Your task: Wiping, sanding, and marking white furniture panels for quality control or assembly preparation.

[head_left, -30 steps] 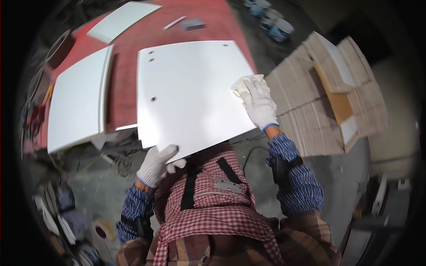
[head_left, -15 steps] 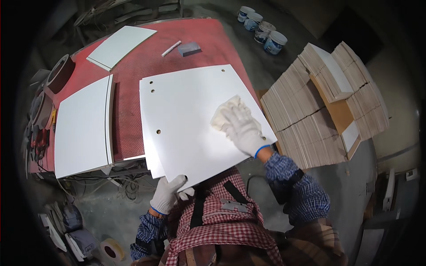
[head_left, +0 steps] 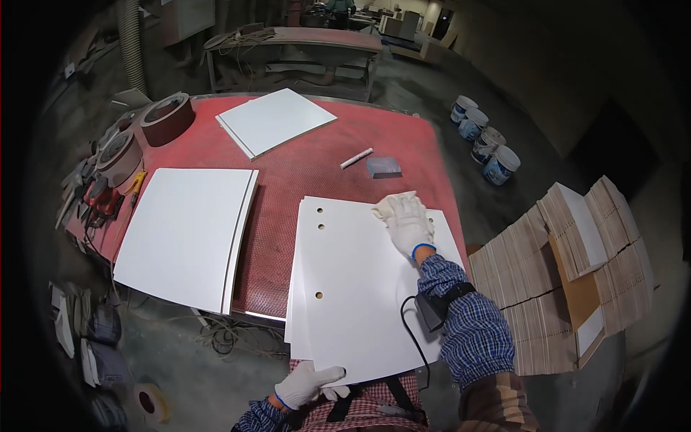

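Observation:
A white panel (head_left: 367, 288) with several drilled holes lies on top of other white panels at the near right of the red table. My gloved left hand (head_left: 308, 385) grips the panel's near left corner, thumb on top and fingers beneath. Near the panel's far edge my gloved right hand (head_left: 410, 225) presses a cream cloth (head_left: 392, 206) on the white surface, its fingers closed over it. The right forearm reaches across the panel, and a dark cable loops from a black device on the sleeve.
The red table (head_left: 277, 216) carries a white panel stack (head_left: 187, 230), more white panels (head_left: 277, 119), a marker (head_left: 356, 158), a grey block (head_left: 384, 168), brown rolls (head_left: 167, 119) and a red tool (head_left: 103, 196). Stacked boards (head_left: 518, 288) stand at the right, with several buckets (head_left: 486, 144) beyond.
My right hand has wiped the cloth forward to the panel's far edge. The view has tilted up, so the table sits lower in it. My left hand keeps its corner.

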Action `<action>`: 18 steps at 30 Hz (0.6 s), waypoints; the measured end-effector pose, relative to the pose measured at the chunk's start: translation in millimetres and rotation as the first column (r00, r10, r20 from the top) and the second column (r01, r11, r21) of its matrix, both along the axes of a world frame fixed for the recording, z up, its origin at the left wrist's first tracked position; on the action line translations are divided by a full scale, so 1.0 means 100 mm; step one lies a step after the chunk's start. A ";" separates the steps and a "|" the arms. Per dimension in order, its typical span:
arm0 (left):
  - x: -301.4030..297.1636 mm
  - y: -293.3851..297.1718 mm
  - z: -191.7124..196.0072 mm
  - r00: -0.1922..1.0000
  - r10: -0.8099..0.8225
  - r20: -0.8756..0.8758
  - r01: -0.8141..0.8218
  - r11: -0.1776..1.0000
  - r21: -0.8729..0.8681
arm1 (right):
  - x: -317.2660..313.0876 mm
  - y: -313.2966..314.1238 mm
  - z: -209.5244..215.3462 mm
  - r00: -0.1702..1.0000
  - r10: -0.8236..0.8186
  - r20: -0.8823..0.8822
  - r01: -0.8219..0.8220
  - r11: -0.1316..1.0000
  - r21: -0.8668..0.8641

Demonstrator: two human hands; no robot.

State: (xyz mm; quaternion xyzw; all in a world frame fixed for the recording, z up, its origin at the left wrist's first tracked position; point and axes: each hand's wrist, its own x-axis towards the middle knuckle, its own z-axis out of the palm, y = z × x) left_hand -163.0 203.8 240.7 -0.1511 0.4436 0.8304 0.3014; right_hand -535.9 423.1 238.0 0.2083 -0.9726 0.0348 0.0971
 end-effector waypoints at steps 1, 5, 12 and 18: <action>-0.02 -0.03 0.08 0.998 -0.050 0.023 0.050 0.999 -0.011 | 0.06 -0.21 -0.01 0.997 0.076 -0.012 -0.077 0.996 -0.034; -0.03 0.00 0.08 0.999 -0.043 0.018 0.043 0.999 0.002 | 0.34 -0.98 0.11 0.952 0.304 -0.040 -0.306 0.942 -0.137; -0.03 0.07 0.02 1.000 0.023 -0.006 -0.024 0.999 -0.034 | 1.02 -1.30 0.11 0.742 0.651 -0.160 -0.671 0.723 -0.166; 0.10 -0.10 -0.17 0.989 -0.116 -0.090 0.121 0.991 0.055 | 2.30 -1.04 0.60 0.565 0.820 0.098 -0.807 0.573 -0.141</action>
